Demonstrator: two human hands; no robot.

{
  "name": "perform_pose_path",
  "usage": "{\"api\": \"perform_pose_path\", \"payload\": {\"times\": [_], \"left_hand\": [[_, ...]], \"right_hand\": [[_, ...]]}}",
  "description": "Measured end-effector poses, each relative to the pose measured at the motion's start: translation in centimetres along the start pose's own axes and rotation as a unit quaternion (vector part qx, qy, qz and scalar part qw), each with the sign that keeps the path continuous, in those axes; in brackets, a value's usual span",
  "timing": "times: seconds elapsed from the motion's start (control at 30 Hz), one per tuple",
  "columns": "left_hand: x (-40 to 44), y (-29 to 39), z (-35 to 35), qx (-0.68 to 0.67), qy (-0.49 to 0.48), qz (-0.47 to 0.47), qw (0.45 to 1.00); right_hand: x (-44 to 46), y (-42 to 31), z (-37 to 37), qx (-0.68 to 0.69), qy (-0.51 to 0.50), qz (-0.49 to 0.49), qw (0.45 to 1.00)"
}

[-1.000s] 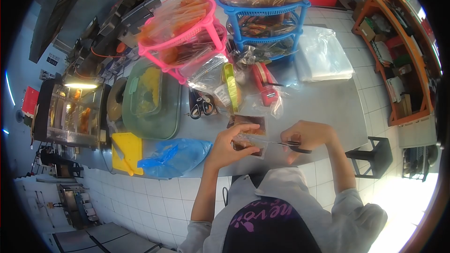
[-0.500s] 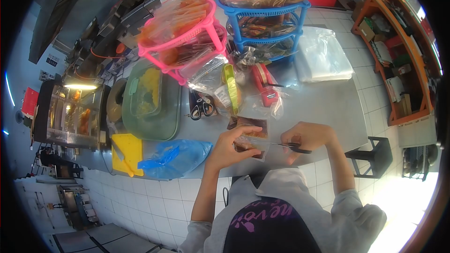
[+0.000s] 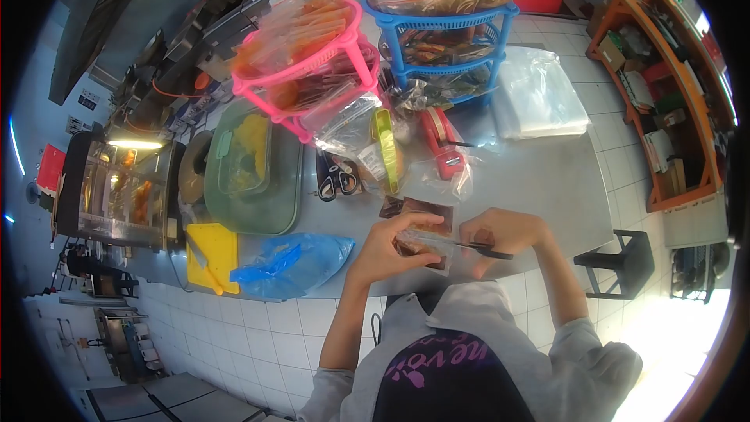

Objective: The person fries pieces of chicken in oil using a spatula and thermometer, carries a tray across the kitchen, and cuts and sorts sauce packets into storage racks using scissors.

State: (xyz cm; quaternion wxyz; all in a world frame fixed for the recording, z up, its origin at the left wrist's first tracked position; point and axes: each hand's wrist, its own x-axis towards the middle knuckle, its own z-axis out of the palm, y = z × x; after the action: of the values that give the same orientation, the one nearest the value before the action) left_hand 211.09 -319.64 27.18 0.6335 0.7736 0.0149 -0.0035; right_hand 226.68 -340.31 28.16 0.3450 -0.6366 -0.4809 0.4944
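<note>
Near the table's front edge, my left hand [image 3: 384, 253] grips small clear packets [image 3: 432, 219] with dark reddish-brown contents, its thumb and fingers around their left side. My right hand [image 3: 504, 234] is closed on scissors [image 3: 491, 252], whose dark handle sticks out below the fingers. The scissor blades point left and reach the middle of the packets, between the upper and lower parts. Whether the blades are parted cannot be made out.
Behind the hands are a red tape dispenser [image 3: 443, 143], a yellow-green tool [image 3: 384, 148] and more scissors [image 3: 337, 182]. Pink [image 3: 362, 55] and blue [image 3: 437, 70] racks hold bags. Left are a blue bag [image 3: 293, 264], yellow board [image 3: 226, 244] and green tray [image 3: 289, 207].
My right hand and the scissors have moved slightly left, so the blades reach further across the packets. The packets have shifted slightly right and down, with my left hand still on them.
</note>
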Motion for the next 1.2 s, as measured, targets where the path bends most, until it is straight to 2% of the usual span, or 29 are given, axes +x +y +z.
{"api": "perform_pose_path", "payload": {"times": [0.07, 0.2, 0.4, 0.47, 0.6, 0.7, 0.73, 0.77, 0.8, 0.83, 0.87, 1.0, 1.07, 1.2], "left_hand": [[-0.2, -0.1, 0.0, -0.031, -0.008, -0.013, 0.999], [-0.3, -0.5, -0.1, -0.046, -0.005, 0.002, 0.999], [-0.3, -0.8, 0.1, -0.134, 0.001, -0.020, 0.991], [-0.1, -1.5, 0.3, -0.151, -0.030, -0.010, 0.988], [-0.1, -1.8, 0.4, -0.178, -0.040, 0.006, 0.983], [0.1, -2.1, 0.9, -0.228, -0.043, -0.045, 0.972], [0.3, -2.6, 1.3, -0.223, -0.073, -0.017, 0.972], [0.4, -2.7, 1.5, -0.217, -0.103, 0.011, 0.971], [0.3, -2.6, 1.5, -0.216, -0.103, 0.011, 0.971], [0.2, -2.1, 1.5, -0.236, -0.091, -0.004, 0.967], [0.2, -1.9, 1.5, -0.257, -0.079, -0.018, 0.963], [0.2, -1.7, 1.0, -0.241, -0.082, -0.072, 0.964], [0.6, -1.7, 0.5, -0.147, -0.112, 0.003, 0.983], [1.1, -1.3, 0.3, -0.179, -0.140, -0.041, 0.973]], "right_hand": [[0.0, -0.6, -0.2, -0.033, -0.038, 0.064, 0.997], [-0.3, 0.7, -0.1, -0.004, -0.043, 0.051, 0.998], [-0.1, 1.8, 0.6, 0.126, -0.075, 0.058, 0.988], [0.3, 2.4, 1.4, 0.173, -0.043, -0.046, 0.983], [0.8, 2.1, 1.9, 0.151, -0.027, -0.055, 0.987], [2.0, 2.8, 2.8, 0.144, -0.065, -0.048, 0.986], [3.2, 2.8, 4.0, 0.073, 0.054, -0.172, 0.981], [3.8, 2.8, 5.0, 0.000, 0.172, -0.290, 0.941], [3.5, 2.8, 5.5, 0.000, 0.172, -0.291, 0.941], [3.3, 2.6, 5.9, 0.148, 0.134, -0.226, 0.953], [3.1, 2.6, 6.1, 0.291, 0.091, -0.155, 0.940], [3.1, 3.1, 6.9, 0.348, 0.078, -0.097, 0.929], [3.4, 3.0, 6.7, 0.358, 0.010, -0.048, 0.932], [3.5, 3.0, 7.3, 0.362, 0.030, -0.067, 0.929]]}}
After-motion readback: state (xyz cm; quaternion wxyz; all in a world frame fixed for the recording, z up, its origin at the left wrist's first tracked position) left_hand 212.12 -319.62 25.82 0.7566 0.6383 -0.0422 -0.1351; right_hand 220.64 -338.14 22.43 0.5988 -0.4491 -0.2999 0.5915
